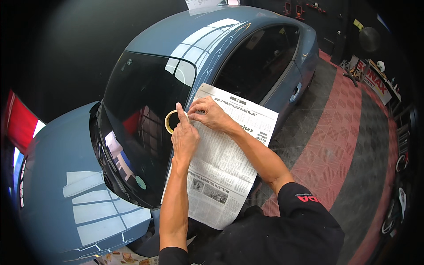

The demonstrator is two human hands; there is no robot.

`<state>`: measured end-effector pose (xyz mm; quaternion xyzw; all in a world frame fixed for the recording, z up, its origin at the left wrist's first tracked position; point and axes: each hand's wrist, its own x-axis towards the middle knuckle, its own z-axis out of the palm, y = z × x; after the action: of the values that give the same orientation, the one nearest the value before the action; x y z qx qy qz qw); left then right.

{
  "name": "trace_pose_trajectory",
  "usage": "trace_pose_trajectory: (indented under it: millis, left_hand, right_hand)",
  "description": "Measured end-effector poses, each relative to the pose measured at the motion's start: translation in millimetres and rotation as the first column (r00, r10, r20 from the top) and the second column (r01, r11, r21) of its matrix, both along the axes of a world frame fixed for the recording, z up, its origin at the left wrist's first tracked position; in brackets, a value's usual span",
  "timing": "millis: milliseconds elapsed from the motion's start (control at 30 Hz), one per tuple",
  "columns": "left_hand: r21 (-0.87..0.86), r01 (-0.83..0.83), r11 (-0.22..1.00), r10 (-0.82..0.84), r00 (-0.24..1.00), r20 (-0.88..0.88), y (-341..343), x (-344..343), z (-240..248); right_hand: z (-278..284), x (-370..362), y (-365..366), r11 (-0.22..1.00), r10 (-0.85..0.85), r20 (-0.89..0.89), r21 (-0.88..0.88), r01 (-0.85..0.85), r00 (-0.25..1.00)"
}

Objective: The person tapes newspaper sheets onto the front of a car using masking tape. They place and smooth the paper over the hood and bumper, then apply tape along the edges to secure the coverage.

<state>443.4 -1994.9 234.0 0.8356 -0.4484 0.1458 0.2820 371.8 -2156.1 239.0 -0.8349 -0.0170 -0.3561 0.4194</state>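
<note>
Newspaper (216, 150) lay along the side of the blue car (57, 132), its top corner near the front of the side window (258, 57) and its left edge beside the windshield (145, 97). We placed the tape roll (168, 125) at that left edge, in front of the glass. We judged the step in hand to be working at the tape over the paper's edge; the next move, in our judgement, called for a steady roll and a fine pinch. We held the roll with the left hand (184, 138), forearm upright, one finger straight and raised across the ring, the others curled; we could not tell whether that finger passed through the hole. We angled the right forearm up and inward over the paper, with the right hand (211, 115) bent and its fingertips drawn narrow beside the roll. We could not tell whether they gripped the tape.
</note>
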Motion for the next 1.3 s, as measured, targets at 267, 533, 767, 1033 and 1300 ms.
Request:
trace_pose_trajectory:
  millis: [267,533,767,1033,1300]
  left_hand:
    - [0.088,-0.110,0.990,0.073,0.937,0.342,-8,-6,-8]
    - [0.237,-0.174,0.956,0.093,0.944,0.317,-4,-6,-9]
    - [0.249,-0.128,0.960,0.074,0.974,0.212,-4,1,-3]
    - [0.303,-0.146,0.942,0.089,0.977,0.193,-5,6,7]
    - [0.281,-0.085,0.956,0.118,0.987,-0.105,95,-17,11]
  right_hand:
    - [3,24,-8,0.956,-0.239,0.123,0.205,0.211,0.963]
    - [10,53,-29,0.864,-0.503,0.243,0.140,0.483,0.830]
    - [16,61,-33,0.812,-0.581,0.153,0.035,0.583,0.799]
    - [22,50,-9,0.817,-0.574,0.089,-0.005,0.576,0.814]
    - [-3,46,-9,0.675,-0.627,0.202,-0.342,0.654,0.752]
